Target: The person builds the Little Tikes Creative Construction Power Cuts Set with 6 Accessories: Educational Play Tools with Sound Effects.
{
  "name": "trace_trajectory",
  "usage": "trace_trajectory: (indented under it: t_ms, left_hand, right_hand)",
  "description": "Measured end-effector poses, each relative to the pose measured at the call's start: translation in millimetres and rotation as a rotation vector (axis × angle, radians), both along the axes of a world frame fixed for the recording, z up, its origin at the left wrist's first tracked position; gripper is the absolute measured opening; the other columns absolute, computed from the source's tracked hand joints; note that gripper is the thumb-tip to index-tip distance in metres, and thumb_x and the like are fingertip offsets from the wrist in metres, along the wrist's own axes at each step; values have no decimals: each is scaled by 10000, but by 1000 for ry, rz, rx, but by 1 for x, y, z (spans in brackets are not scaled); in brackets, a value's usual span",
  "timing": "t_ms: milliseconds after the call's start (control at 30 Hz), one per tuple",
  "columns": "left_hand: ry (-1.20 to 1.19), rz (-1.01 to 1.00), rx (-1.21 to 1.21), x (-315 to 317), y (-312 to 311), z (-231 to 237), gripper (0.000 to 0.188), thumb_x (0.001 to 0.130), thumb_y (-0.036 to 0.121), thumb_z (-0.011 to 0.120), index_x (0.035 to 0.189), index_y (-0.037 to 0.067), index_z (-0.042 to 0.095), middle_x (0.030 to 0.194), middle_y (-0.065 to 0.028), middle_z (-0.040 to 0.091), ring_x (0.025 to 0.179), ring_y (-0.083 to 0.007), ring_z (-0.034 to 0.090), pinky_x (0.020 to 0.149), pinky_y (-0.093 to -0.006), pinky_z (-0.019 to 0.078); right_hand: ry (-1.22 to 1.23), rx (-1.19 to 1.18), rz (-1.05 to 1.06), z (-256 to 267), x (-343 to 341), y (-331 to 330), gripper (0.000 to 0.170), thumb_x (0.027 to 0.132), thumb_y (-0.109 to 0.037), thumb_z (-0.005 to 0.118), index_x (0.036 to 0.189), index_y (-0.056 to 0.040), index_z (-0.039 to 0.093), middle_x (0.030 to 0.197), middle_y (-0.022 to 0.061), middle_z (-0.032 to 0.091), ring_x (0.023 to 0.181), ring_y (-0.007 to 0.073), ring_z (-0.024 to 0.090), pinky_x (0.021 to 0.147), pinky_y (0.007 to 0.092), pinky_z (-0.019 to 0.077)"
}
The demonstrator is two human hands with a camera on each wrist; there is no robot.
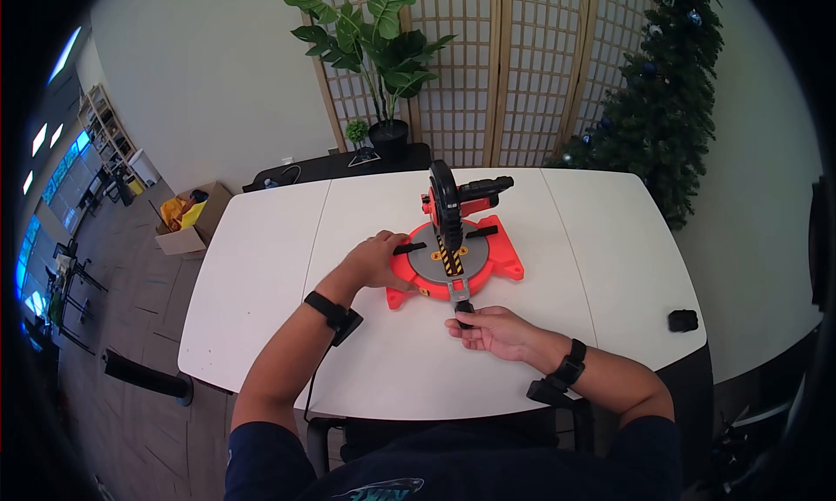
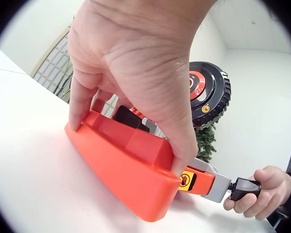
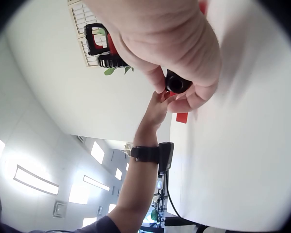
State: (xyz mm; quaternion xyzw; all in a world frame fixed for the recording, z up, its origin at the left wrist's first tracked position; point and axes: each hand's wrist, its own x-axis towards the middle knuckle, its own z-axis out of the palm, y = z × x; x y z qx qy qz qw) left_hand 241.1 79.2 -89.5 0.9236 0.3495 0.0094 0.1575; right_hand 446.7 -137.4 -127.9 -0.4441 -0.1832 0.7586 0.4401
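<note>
A toy miter saw (image 1: 446,209) with an orange-red base (image 1: 503,259) and a grey round turntable (image 1: 475,255) stands on the white table. My left hand (image 1: 376,259) grips the left side of the base, thumb at the front and fingers over the far end, as the left wrist view shows. At the front, my right hand (image 1: 498,331) pinches the black knob (image 2: 245,188) on the grey arm between thumb and fingers. The black round blade guard (image 2: 211,92) is upright over the turntable. A yellow warning sticker (image 2: 185,180) sits beside my left thumb.
The white table (image 1: 261,274) has a small black object (image 1: 683,321) near its right edge. Behind it are a potted plant (image 1: 388,135), a lattice screen (image 1: 522,74) and a decorated tree (image 1: 653,109). A cardboard box (image 1: 187,238) stands on the floor at left.
</note>
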Motion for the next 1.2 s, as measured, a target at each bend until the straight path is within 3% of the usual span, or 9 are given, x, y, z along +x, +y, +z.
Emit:
trace_trajectory:
  t_ms: [367,633,733,933,1200]
  left_hand:
    - [12,4,9,0,-1,0,1123,522,575,872,1438,56,483,1386,-165,540,1226,-335,583,1028,-388,495]
    - [-3,-1,14,0,0,-3,1122,518,567,877,1437,57,484,1371,-168,546,1222,-341,580,1026,-394,495]
    - [-6,-3,-1,0,0,-2,1122,516,560,878,1437,57,484,1378,-167,543,1227,-342,577,1028,-394,494]
    - [-11,1,5,0,0,-3,1116,518,550,876,1440,60,482,1393,-169,536,1230,-345,576,1028,-394,495]
    - [21,-12,11,1,-1,-1,1144,527,600,869,1435,28,473,1398,-184,524,1236,-341,581,1043,-388,491]
  right_hand:
    - [-4,-18,-5,1,2,2,197,988,-255,666,1028,-72,604,1084,54,666,1053,169,655,837,305,528]
    - [51,36,50,-11,8,4,239,1037,-223,577,1134,-12,635,1012,43,654,870,114,620,743,264,506]
    - [81,35,38,-8,6,4,184,1015,-212,617,1070,-36,626,1050,46,660,930,115,625,747,257,497]
    - [35,8,-7,-3,1,2,187,1021,-209,601,1086,-33,597,1113,82,669,957,128,630,761,260,499]
    - [106,45,7,-20,9,3,174,1030,-196,569,1093,-43,623,1042,76,682,940,153,645,781,295,507]
